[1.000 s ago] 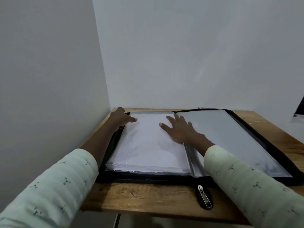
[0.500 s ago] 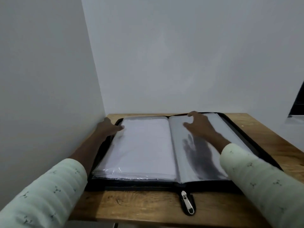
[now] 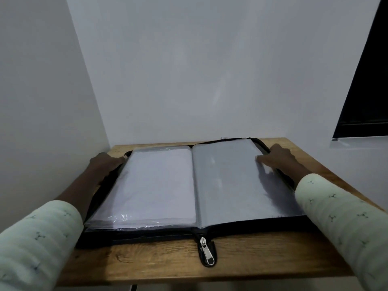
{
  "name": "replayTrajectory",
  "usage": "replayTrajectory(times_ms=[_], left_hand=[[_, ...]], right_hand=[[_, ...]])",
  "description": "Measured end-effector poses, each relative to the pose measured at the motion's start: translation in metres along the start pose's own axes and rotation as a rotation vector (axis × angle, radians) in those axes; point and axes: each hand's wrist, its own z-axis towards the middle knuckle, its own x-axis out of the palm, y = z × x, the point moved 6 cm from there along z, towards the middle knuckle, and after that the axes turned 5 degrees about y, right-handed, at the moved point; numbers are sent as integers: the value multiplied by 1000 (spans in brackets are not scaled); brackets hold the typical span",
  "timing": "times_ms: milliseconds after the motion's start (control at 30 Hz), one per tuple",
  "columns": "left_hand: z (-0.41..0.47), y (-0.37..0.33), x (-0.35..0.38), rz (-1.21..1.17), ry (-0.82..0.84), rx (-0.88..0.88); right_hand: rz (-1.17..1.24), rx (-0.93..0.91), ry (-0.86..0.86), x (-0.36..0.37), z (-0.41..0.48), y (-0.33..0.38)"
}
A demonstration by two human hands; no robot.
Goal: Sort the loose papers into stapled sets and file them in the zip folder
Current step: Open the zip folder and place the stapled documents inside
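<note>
Probably a home corner: wooden desk [image 3: 159,263] against plain white walls [image 3: 210,70].

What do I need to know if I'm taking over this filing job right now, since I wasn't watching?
Left hand: on the far left edge of the zip folder; grip unclear.
Right hand: open, fingertips on the right-hand sleeve near its far outer corner.
The folder lies open flat on the wooden table, zipper pull at the near edge.
Done: white papers sit in the left-hand sleeve; staples not visible.
Left: the right-hand sleeve looks empty; no loose papers or stapler in view; folder not yet zipped.
</note>
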Motion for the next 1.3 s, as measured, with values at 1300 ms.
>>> replayTrajectory(times_ms=[1300], left_hand=[[-63, -99, -36, -683, 365, 282]], right_hand=[[364, -439, 590, 67, -197, 276]])
